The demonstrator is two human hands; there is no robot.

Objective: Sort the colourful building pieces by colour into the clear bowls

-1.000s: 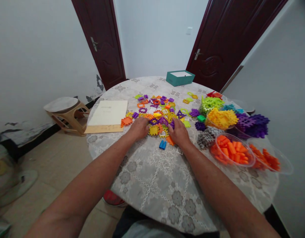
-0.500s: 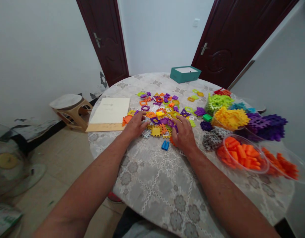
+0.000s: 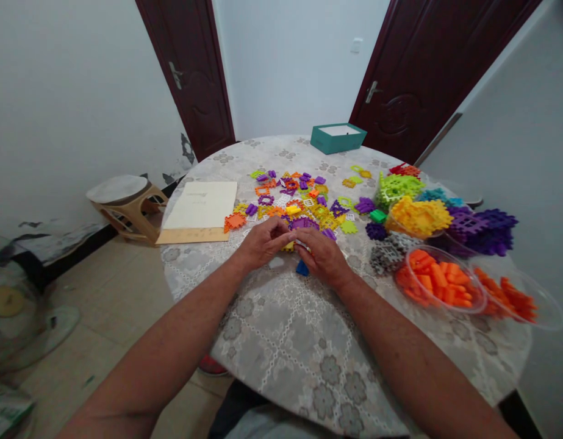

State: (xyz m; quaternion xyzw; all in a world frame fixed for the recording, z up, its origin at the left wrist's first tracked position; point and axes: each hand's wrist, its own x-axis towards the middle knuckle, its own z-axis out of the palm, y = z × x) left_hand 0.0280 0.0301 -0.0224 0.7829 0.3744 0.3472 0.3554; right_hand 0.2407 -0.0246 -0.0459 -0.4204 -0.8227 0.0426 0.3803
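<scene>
The fingers of the left hand (image 3: 264, 244) and the right hand (image 3: 322, 253) are meeting tip to tip above the near edge of the loose pieces (image 3: 327, 216), curling narrow, perhaps because something small is sitting between them; the knuckles are hiding it, so I cannot tell what, if anything, they are holding. A blue piece (image 3: 302, 268) is lying just below the right fingers, partly covered by them. The loose pieces are spreading in mixed colours beyond both hands, mid-surface (image 3: 272, 341), probably so that either hand is having them within easy reach. To the right, a green block (image 3: 378, 216) and grey pieces (image 3: 386, 255) are lying beside the sorted heaps, where a clear bowl is containing orange pieces (image 3: 439, 280) and another is carrying yellow pieces (image 3: 418, 216), seemingly to keep colours apart. A pale booklet (image 3: 203, 204) is lying flat at the left, and a teal box (image 3: 329, 145) is standing at the far edge, both likely leaving the middle for the pieces.
</scene>
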